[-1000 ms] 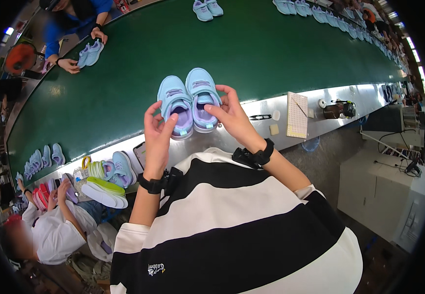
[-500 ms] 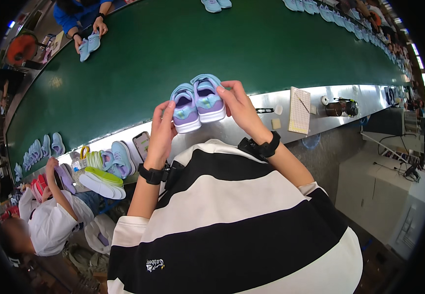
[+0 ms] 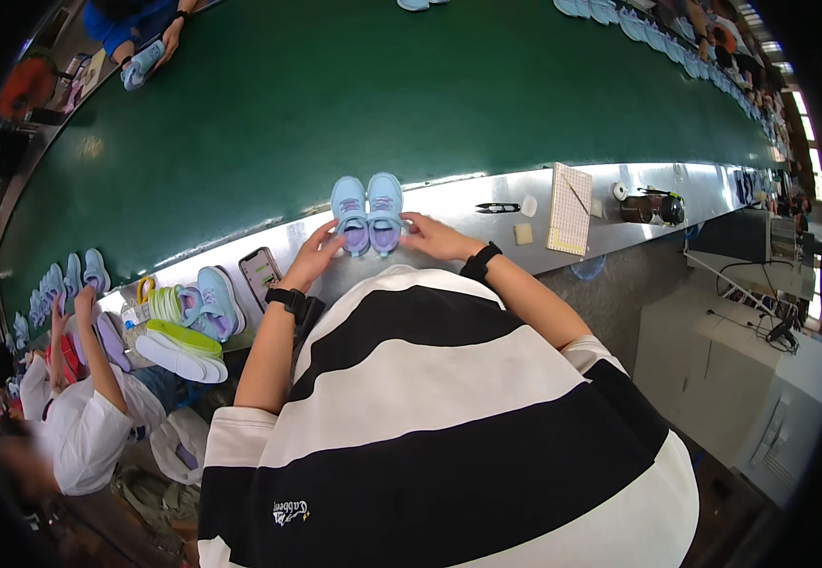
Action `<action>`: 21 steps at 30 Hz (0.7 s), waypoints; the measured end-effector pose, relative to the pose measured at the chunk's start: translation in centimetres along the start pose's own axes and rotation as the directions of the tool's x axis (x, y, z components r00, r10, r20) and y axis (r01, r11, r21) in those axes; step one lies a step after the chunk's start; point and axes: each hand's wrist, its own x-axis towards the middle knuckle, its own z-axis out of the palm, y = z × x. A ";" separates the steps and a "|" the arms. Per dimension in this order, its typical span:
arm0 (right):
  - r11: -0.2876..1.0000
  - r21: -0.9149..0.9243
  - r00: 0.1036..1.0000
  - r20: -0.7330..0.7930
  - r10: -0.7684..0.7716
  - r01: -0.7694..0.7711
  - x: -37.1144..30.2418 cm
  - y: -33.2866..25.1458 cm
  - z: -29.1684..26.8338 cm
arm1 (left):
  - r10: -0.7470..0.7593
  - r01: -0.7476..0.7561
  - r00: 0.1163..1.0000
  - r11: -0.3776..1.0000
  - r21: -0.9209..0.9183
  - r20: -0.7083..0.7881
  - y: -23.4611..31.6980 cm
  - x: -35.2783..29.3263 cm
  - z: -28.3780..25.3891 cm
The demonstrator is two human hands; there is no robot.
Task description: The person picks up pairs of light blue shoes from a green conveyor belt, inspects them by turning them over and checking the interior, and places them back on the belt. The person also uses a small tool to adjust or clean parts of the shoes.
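Note:
A pair of light blue and lilac sneakers stands upright at the near edge of the green table, toes pointing away from me. My left hand (image 3: 312, 256) is at the outer side of the left sneaker (image 3: 348, 206), fingers curved against its heel end. From the other side, my right hand (image 3: 436, 237) has its fingertips at the right sneaker (image 3: 385, 204) near the heel. The two shoes stand side by side between my hands, with their openings and straps showing. Black bands sit on both my wrists.
A phone (image 3: 259, 273), stacked insoles (image 3: 182, 354) and another sneaker (image 3: 221, 301) lie to my left. A notepad (image 3: 570, 208), a black cutter (image 3: 497, 207) and a tape roll (image 3: 620, 191) lie right. Co-workers handle sneakers at far left; the green table (image 3: 487, 95) spreads ahead.
The sneakers have come down from a tilted hold, heels toward me, to standing flat on the table edge. Both my hands have lowered with them. The far-left co-worker has turned a sneaker.

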 end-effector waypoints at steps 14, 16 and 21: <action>-0.098 -0.745 0.602 0.602 -0.524 0.660 8.0 -4.2 1.5 | 0.246 -0.227 0.969 0.842 0.490 0.026 -11.6 -2.0 -1.6; 0.058 -0.793 0.618 0.425 -0.662 0.607 8.9 -4.5 1.0 | 0.376 -0.317 0.927 0.797 0.514 -0.012 -12.2 -2.3 -1.6; 0.502 -0.821 0.730 -0.164 -0.663 0.272 11.5 -6.6 -3.8 | 0.348 -0.255 0.932 0.828 0.499 -0.101 -11.6 -2.1 -1.1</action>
